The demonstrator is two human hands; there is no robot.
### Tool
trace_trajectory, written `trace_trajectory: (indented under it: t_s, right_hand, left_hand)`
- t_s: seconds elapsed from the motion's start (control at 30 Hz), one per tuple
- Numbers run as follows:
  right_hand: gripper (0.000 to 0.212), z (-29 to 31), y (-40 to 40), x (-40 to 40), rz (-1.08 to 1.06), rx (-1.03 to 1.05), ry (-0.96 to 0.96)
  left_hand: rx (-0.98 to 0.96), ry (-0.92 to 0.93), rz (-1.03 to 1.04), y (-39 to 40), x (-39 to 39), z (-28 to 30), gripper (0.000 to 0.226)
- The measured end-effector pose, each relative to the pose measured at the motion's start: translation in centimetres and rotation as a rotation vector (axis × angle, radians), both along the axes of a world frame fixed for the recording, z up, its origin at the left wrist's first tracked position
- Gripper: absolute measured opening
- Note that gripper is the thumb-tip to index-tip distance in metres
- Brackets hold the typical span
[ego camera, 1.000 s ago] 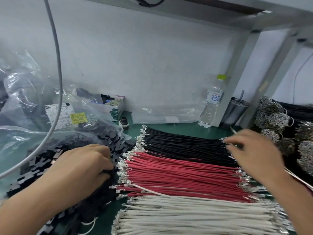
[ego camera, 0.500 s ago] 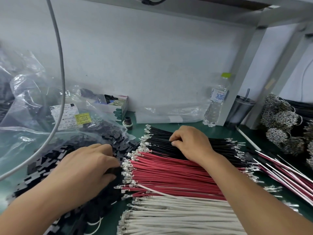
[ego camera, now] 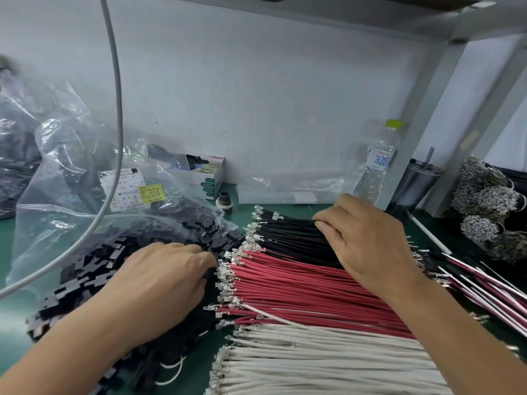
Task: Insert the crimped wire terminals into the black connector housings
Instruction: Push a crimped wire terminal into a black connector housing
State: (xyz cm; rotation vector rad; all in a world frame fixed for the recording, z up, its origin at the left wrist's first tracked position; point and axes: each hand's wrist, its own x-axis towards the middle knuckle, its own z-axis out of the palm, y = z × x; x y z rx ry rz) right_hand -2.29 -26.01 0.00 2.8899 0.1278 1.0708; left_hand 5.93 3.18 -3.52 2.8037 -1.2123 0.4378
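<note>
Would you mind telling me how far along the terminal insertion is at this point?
Done: finished-looking assemblies lie at the right edge. In hand: the right hand pinches at the black wires, while the left hand rests on the loose black connector housings; whether it grips one is hidden. Left: full rows of red wires and white wires, so most remains.

Two bare forearms reach forward from the bottom edge. The left hand lies palm down, fingers loosely bent and pointing right, their tips hidden. The right hand is extended farther, back upward, fingers curled and thumb pressed against the fingertips in a pinch.
</note>
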Motion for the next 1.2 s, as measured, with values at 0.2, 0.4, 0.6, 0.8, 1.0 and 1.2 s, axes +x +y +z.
trace_trajectory:
  t_s: [0.2,0.4,0.6,0.8,1.0,1.2]
  right_hand:
    - [0.023,-1.8,0.9,-0.4,0.026,-0.051,0.114]
    - [0.009,-0.7,-0.1,0.7,0.029,0.148,0.162]
    - [0.004,-0.7,-0.2,-2.2,0.061,0.129,0.122]
    - [0.014,-2.1,0.0,-2.3,-0.037,0.061,0.087]
    - [0.029,0.1,-0.1,-1.5,-0.003,0.131,0.172]
    - [0.015,-0.3,2.6,-4.2,0.147,0.131,-0.087]
  left_hand:
    - [-0.063,0.029,0.048,0.0,-0.3,0.2,0.017]
    - [-0.156,-0.034,0.127,0.5,0.2,1.0,0.019]
    - [-0.62,0.07,0.063,-0.4,-0.9,1.5,0.028]
    - [-1.068,0.622,-0.077,-1.9,-2.3,1.1,0.035]
    - [-1.238,0.883,-0.131,-1.9,-2.4,1.6,0.022]
    - [-1.05,0.725,-0.19,-1.9,-2.6,1.0,0.024]
